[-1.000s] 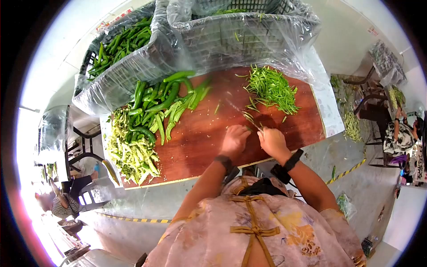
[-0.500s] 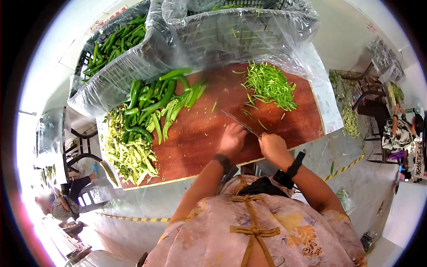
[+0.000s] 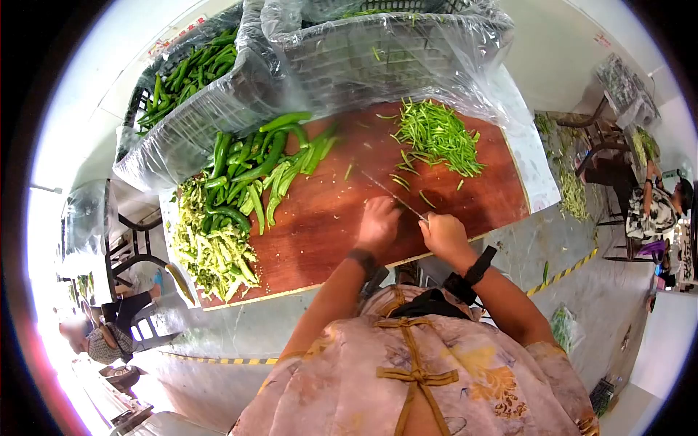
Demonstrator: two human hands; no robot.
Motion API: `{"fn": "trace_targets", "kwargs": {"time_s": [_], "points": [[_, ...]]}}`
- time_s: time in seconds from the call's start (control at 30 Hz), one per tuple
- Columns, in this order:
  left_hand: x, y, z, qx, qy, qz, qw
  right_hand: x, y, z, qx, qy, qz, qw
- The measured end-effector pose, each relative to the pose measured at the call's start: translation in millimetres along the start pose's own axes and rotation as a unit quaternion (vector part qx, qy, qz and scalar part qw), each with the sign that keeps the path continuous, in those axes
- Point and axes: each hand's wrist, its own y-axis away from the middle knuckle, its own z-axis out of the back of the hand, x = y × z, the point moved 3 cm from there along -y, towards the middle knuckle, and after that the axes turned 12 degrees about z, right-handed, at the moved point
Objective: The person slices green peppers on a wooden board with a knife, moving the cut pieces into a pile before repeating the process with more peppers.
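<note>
The reddish-brown surface (image 3: 313, 232) looks like wood, smooth with a soft sheen. The thin knife (image 3: 392, 195) blade looks like metal. Glossy, wrinkled clear plastic film (image 3: 392, 69) wraps the dark crates at the top of the frame, which look like plastic. The whole green peppers (image 3: 273, 158) left of centre are smooth and shiny. The patterned shirt (image 3: 342, 363) is creased cloth; the grey floor (image 3: 567, 287) looks hard and faintly glossy.

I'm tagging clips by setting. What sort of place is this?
Likely a commercial vegetable-preparation room: plastic-lined crates stand behind a board bearing long green peppers and a heap of green shreds, and black-and-yellow tape marks the floor.
</note>
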Motion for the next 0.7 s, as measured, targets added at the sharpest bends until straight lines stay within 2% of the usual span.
{"fn": "trace_targets", "kwargs": {"time_s": [0.13,0.43,0.57,0.63,0.7], "points": [[-0.2,-1.2,1.4,-0.012,-0.002,-0.017,1.0,4.1,9.6,4.4,0.017,0.006,-0.024,1.0],[0.2,-2.7,3.2,-0.01,0.011,-0.014,1.0,5.0,-6.6,1.7,0.059,0.002,0.002,0.998],[7.9,0.1,-1.9,0.012,0.036,-0.016,0.999,3.8,-34.6,-13.2,0.001,-0.011,0.012,1.0],[3.3,1.3,1.0,0.019,0.026,-0.012,0.999,3.3,-29.5,-16.8,-0.012,-0.007,0.011,1.0],[2.5,-3.2,-0.2,0.017,0.016,-0.013,1.0,-3.6,-23.2,-9.5,-0.064,-0.012,-0.007,0.998]]}}
